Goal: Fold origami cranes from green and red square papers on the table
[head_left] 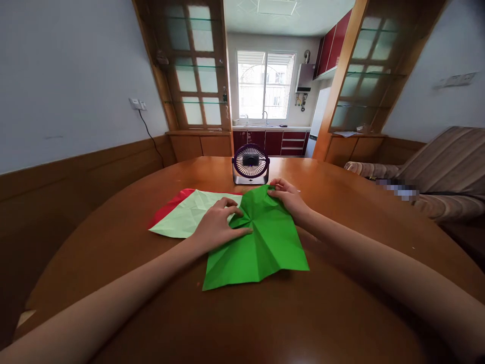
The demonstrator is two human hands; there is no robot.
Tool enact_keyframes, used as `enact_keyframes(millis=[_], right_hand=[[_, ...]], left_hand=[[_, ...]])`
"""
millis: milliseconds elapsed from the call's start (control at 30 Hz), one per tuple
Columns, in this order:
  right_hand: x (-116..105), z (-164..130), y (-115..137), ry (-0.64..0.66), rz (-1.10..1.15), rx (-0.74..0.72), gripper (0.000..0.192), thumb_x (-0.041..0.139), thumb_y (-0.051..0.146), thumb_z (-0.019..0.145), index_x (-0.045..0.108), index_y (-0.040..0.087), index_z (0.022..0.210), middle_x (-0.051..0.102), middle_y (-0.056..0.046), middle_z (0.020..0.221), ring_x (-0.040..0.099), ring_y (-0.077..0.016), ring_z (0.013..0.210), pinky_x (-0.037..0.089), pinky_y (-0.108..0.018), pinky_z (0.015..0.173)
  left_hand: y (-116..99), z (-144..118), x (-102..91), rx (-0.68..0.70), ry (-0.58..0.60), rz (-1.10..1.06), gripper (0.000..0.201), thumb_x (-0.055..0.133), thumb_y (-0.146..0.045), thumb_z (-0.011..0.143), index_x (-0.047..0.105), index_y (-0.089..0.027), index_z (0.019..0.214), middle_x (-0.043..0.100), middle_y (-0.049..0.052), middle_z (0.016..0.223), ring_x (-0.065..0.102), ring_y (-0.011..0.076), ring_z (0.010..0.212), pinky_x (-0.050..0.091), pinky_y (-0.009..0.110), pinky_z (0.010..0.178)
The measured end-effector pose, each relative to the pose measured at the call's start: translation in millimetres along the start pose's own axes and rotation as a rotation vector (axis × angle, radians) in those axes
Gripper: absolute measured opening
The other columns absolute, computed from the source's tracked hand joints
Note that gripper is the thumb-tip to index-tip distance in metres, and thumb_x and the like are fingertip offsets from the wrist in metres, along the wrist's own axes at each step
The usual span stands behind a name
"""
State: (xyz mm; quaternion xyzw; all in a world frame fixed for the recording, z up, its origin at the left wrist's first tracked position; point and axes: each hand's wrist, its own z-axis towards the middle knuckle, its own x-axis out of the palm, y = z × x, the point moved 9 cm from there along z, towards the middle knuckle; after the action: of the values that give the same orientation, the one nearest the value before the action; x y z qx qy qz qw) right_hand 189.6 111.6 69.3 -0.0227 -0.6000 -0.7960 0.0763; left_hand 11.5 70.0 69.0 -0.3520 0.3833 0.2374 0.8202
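Note:
A bright green sheet of paper (265, 247), creased with folds that meet near its middle, lies on the table in front of me. My left hand (217, 222) is closed on its left side, thumb on top near the centre and fingers around a raised fold. At the far right edge, my right hand (288, 197) pinches the paper between thumb and fingers. Under and behind my left hand lies a pale green creased sheet (180, 215). Red paper (170, 208) shows along that sheet's far left edge.
A small dark round fan (250, 163) stands on the wooden table (151, 313) just beyond the papers. A striped armchair (447, 167) is off to the right. A black cord (149, 132) hangs from the wall outlet at left.

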Motion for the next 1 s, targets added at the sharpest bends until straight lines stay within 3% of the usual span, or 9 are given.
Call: enact_keyframes(millis=[100,167,367,467,567,700,867,1000], right_hand=[[3,0,-9,0.045,0.033,0.074,0.027,0.069,0.023,0.061,0.057,0.02,0.084,0.06,0.002,0.072,0.054,-0.0132,0.062,0.044,-0.027,0.061],[0,2,-14,0.047,-0.007,0.102,0.023,0.07,0.024,0.062,0.062,0.019,0.083,0.063,0.001,0.071,0.055,-0.0141,0.063,0.045,-0.029,0.062],[-28,15,-21,-0.05,-0.109,0.084,0.028,0.074,0.026,0.061,0.066,0.017,0.086,0.064,0.0,0.072,0.054,-0.0111,0.059,0.041,-0.025,0.056],[-31,16,-31,-0.018,-0.099,0.138,0.038,0.077,0.017,0.056,0.062,0.018,0.091,0.063,0.002,0.072,0.055,-0.0108,0.06,0.042,-0.023,0.054],[-25,12,-40,0.029,-0.088,0.175,0.032,0.076,0.014,0.057,0.063,0.016,0.087,0.065,0.0,0.073,0.057,-0.0109,0.061,0.046,-0.024,0.057],[-13,8,-47,0.07,-0.091,0.187,0.017,0.074,0.023,0.066,0.066,0.014,0.078,0.066,-0.003,0.07,0.057,-0.0113,0.059,0.047,-0.024,0.055],[-10,10,-48,0.075,-0.139,0.181,0.02,0.07,0.033,0.073,0.063,0.014,0.076,0.063,-0.003,0.062,0.055,-0.0112,0.051,0.045,-0.024,0.049],[-2,9,-45,0.124,-0.279,0.153,0.027,0.063,0.043,0.078,0.059,0.016,0.073,0.047,0.004,0.047,0.04,-0.0082,0.037,0.031,-0.021,0.036]], left_hand=[[-3,-2,4.9,0.025,0.006,0.002,0.017,0.069,-0.035,0.074,0.071,-0.021,0.083,0.056,0.009,0.116,0.054,0.0287,0.109,0.044,0.045,0.095],[2,-1,6.7,-0.015,0.009,-0.132,0.012,0.068,-0.032,0.073,0.07,-0.02,0.076,0.057,0.009,0.112,0.056,0.0276,0.107,0.044,0.044,0.095],[57,2,8.3,-0.454,-0.127,-0.934,0.029,0.08,-0.03,0.058,0.061,-0.018,0.077,0.067,0.002,0.084,0.065,0.0185,0.073,0.053,0.032,0.068],[76,1,9.1,-0.586,-0.18,-1.139,0.029,0.079,-0.018,0.056,0.06,-0.018,0.078,0.068,0.001,0.073,0.066,0.0174,0.064,0.054,0.031,0.063],[84,1,10.1,-0.649,-0.188,-1.206,0.025,0.073,-0.012,0.061,0.061,-0.018,0.082,0.069,0.002,0.072,0.068,0.0189,0.064,0.056,0.034,0.064],[82,1,10.2,-0.668,-0.191,-1.245,0.018,0.072,-0.026,0.073,0.06,-0.018,0.084,0.068,0.002,0.071,0.067,0.0184,0.062,0.057,0.034,0.063],[100,-2,-12.1,-0.684,-0.428,-1.099,0.027,0.076,-0.023,0.065,0.056,-0.019,0.082,0.064,-0.001,0.067,0.062,0.0149,0.057,0.052,0.029,0.058],[122,1,-30.4,-0.628,-0.53,-0.978,0.026,0.075,-0.02,0.061,0.055,-0.019,0.077,0.059,-0.004,0.065,0.058,0.0118,0.058,0.046,0.025,0.06]])
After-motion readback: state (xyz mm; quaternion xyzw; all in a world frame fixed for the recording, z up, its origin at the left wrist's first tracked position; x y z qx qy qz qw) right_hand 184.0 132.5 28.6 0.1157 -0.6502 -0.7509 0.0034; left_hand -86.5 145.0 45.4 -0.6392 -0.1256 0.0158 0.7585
